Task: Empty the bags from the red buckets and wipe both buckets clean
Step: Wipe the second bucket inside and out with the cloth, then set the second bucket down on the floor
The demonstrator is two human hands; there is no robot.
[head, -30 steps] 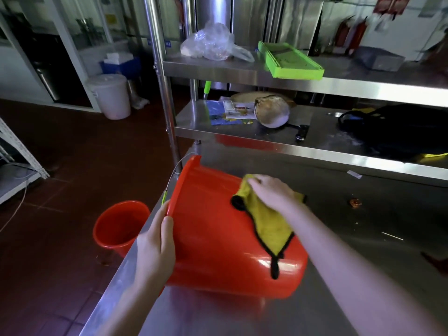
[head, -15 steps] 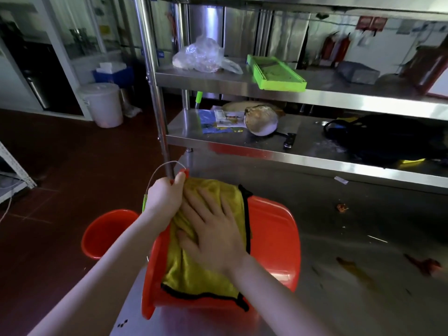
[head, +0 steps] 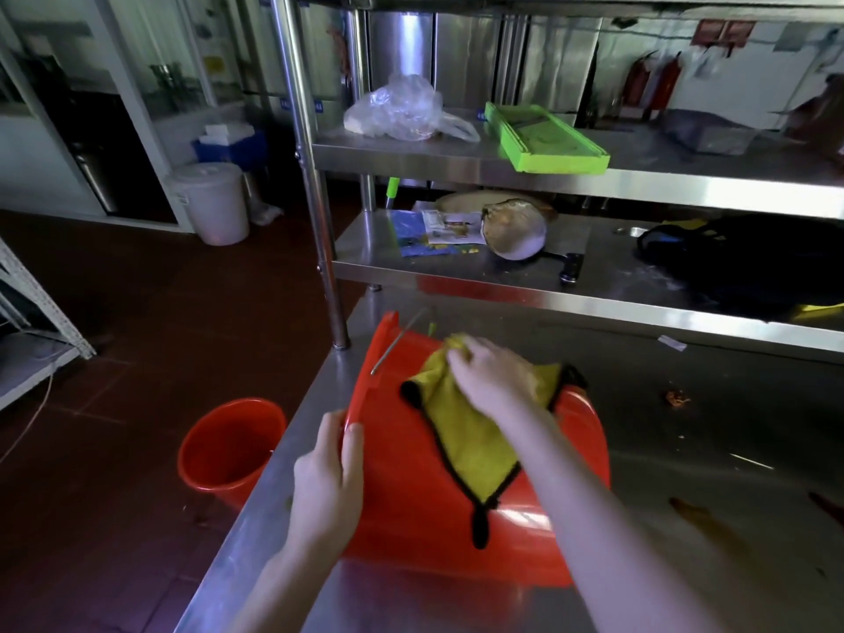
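Wiping the outside of the red bucket [head: 411, 486], which lies on its side on the worktop [head: 685, 450] with its mouth to the left.

From my remote seat I see the left hand [head: 326, 472] pinching the near rim [head: 361, 399], thumb outside; half a second ago it gripped the far rim. The right hand [head: 491, 381], fingers bent, bunches the yellow cloth [head: 470, 440] against the upper wall, where earlier it lay flat and spread on the cloth. The second red bucket [head: 228, 450] stands upright on the floor [head: 137, 358] beside the worktop.
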